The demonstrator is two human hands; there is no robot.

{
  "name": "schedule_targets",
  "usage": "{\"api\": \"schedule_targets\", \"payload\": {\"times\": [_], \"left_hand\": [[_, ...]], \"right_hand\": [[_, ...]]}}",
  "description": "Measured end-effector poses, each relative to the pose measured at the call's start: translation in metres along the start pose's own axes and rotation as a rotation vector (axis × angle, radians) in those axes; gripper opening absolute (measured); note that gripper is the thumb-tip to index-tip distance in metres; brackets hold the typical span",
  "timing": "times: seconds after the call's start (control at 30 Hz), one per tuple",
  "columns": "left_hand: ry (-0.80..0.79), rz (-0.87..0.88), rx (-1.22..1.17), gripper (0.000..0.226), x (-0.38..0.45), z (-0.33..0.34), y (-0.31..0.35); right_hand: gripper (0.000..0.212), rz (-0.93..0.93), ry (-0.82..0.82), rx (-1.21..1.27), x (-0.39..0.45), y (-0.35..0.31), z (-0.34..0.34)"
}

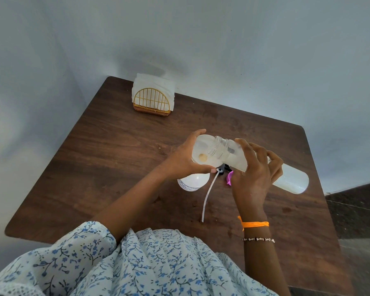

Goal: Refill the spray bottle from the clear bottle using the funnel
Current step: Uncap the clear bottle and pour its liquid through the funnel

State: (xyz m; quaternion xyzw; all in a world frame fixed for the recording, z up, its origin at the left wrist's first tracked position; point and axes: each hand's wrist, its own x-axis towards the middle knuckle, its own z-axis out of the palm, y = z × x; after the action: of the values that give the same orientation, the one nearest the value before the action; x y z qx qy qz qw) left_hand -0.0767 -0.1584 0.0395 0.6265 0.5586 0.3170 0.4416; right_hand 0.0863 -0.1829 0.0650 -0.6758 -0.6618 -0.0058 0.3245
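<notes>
Head view first — what are the two hands doing?

— Left hand (185,155) is curled round the wide rim of a translucent funnel (203,152), thumb on the near edge and fingers over the far edge, so that grip is grasping the funnel. Right hand (255,167) wraps the clear bottle (286,178) just behind its shoulder, so that grip is grasping the bottle.

— How does the clear bottle lie?

— Tilted almost level, base out to the right over the worktop (115,146), open threaded mouth reaching left over the funnel's bowl. A pale liquid shows inside it. Whether any is running out I cannot tell.

— And the spray bottle?

— White spray bottle (192,182) stands on the worktop directly beneath the funnel, near the middle, mostly hidden by the left hand; printed lettering shows on its side. The funnel's spout appears to point down into it, though the joint itself is hidden.

— Where is the sprayer top?

— Spray head (222,168), black with a pink trigger, lies on the worktop just right of the spray bottle, between the two hands. Its thin dip tube (207,197) trails toward the near edge.

— Anything else?

— A napkin holder (153,97) of gold wire, filled with white napkins, sits at the far left corner, well apart from the rest. The right wrist wears an orange thread (254,224) and a beaded bracelet (259,239).
</notes>
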Motion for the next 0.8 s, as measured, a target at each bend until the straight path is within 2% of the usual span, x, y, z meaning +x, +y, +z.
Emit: {"api": "schedule_targets", "payload": {"times": [0.8], "left_hand": [[-0.012, 0.008, -0.021, 0.101, -0.0009, -0.0013, 0.0016]], "right_hand": [[0.068, 0.007, 0.001, 0.01, -0.0004, -0.0021, -0.0004]]}}
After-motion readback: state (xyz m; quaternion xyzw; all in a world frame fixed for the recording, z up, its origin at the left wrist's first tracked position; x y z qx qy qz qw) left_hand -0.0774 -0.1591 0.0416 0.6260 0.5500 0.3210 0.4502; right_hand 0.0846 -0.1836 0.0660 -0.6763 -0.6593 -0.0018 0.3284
